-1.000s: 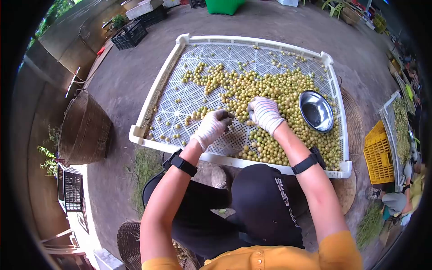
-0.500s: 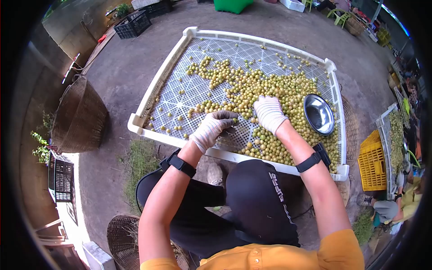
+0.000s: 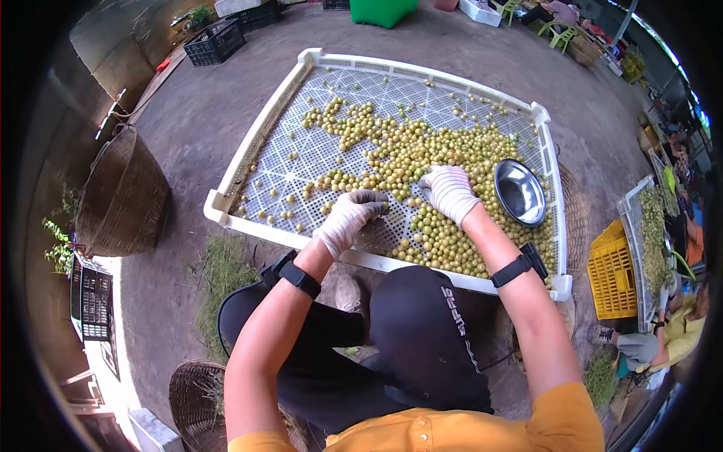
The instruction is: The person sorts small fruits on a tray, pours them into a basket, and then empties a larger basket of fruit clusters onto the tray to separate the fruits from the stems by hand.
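Small round yellow-green fruits [image 3: 452, 147] lie spread over a white mesh tray [image 3: 290, 175], thickest in the middle and on the right. My left hand [image 3: 352, 220], in a striped glove with dark fingers, is above the tray's near side. Its thumb and fingers pinch a small green fruit [image 3: 386, 206]. My right hand [image 3: 452, 194], gloved the same way, reaches into the pile with curled fingers. A greener fruit sits by its fingertips, but what they grip is hidden. To the right of that hand, a shiny metal bowl [image 3: 520, 193] rests on the fruits.
Woven baskets stand at the left [image 3: 124, 192] and lower left [image 3: 197, 403]. A yellow crate [image 3: 611, 271] is at the right, beside another fruit tray [image 3: 649, 233] where a person in yellow [image 3: 681, 331] sits. Black crates [image 3: 215, 44] and a green container [image 3: 382, 10] are at the back.
The whole view has shifted slightly, moving the tray a little left in it. My right hand's fingertips have drawn back a little over the pile; my left hand still pinches the green fruit.
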`<state>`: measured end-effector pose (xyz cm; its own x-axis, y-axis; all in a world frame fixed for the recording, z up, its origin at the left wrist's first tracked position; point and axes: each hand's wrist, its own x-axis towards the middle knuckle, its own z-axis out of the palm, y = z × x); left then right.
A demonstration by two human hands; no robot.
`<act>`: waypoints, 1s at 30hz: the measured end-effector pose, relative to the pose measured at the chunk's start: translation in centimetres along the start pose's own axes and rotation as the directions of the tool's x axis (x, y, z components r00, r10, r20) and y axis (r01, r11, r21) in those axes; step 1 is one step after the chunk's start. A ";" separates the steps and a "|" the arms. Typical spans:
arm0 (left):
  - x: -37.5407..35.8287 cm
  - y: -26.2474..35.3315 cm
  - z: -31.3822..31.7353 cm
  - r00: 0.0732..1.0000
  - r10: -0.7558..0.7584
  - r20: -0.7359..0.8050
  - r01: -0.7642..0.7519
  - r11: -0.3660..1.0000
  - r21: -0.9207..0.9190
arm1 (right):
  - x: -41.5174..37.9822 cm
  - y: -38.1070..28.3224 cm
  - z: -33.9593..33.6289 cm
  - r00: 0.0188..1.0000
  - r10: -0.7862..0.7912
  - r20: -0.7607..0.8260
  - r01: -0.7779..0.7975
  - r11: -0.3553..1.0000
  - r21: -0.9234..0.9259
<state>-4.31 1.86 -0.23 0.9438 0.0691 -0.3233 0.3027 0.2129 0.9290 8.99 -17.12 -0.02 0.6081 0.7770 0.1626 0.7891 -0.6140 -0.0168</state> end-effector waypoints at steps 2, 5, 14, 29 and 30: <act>0.1 0.1 0.5 1.000 -0.022 0.005 0.022 1.000 -0.011 | 0.1 0.0 0.2 1.000 0.005 0.001 -0.005 1.000 -0.023; 0.1 0.2 0.9 0.997 -0.070 -0.017 0.069 0.995 -0.076 | 0.5 -1.0 -0.3 0.996 0.065 0.065 -0.062 0.997 -0.047; 0.8 -0.9 1.2 0.997 -0.021 -0.073 0.021 1.000 -0.010 | 0.7 -2.2 -0.2 0.996 -0.007 0.086 0.027 0.971 -0.236; 1.0 -1.1 1.4 0.996 -0.079 -0.036 0.073 0.988 -0.139 | 1.8 -2.1 -0.2 0.993 -0.049 0.110 0.052 0.998 -0.032; 1.1 -1.1 1.5 0.996 -0.076 -0.042 0.069 0.985 -0.156 | 2.0 -2.2 -0.5 0.992 -0.027 0.120 0.029 0.999 -0.018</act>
<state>-3.46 0.24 -1.37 0.9115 0.0941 -0.4003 0.3421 0.3669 0.8651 8.41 -14.26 0.83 0.5927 0.8043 0.0435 0.8049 -0.5934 0.0058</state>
